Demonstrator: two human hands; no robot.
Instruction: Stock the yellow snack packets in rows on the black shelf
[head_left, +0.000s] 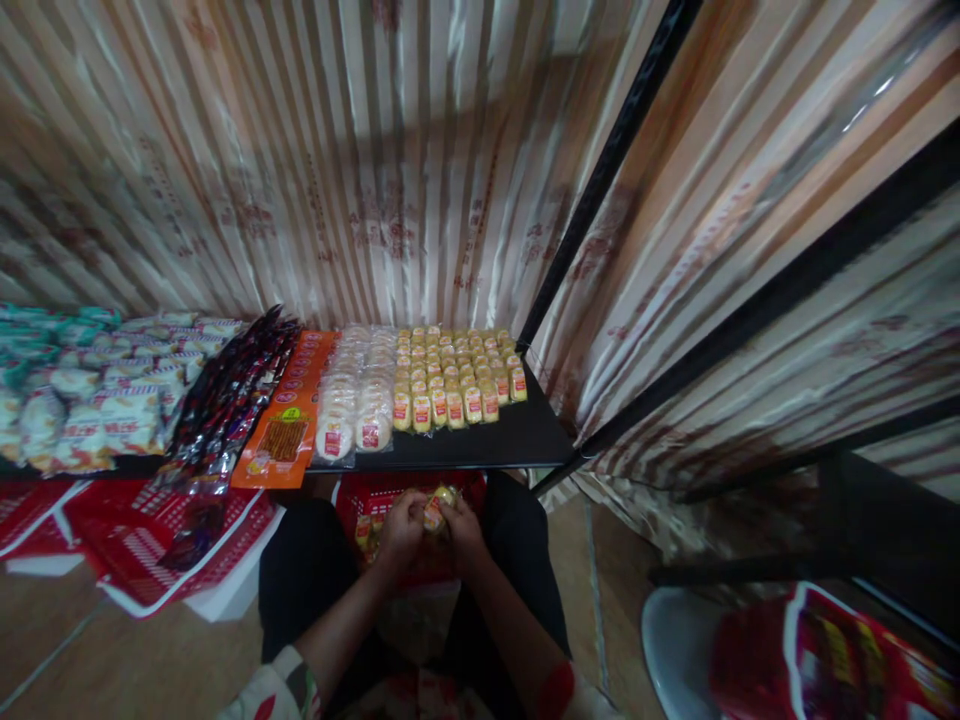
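Above a red basket between my knees, my left hand and my right hand are closed on small yellow wrapped snack cakes. How many they hold is hard to make out. More yellow packets lie in the basket beside my left hand. On the black shelf in front of me stand rows of the same yellow packaged cakes. Left of these are rows of round white wrapped biscuits, and then an orange snack packet.
Dark shiny packets, white bags and green bags line the shelf leftward. Another red basket is below at left. At right are black frame bars, a pale stool and a red basket. Pleated curtain hangs behind.
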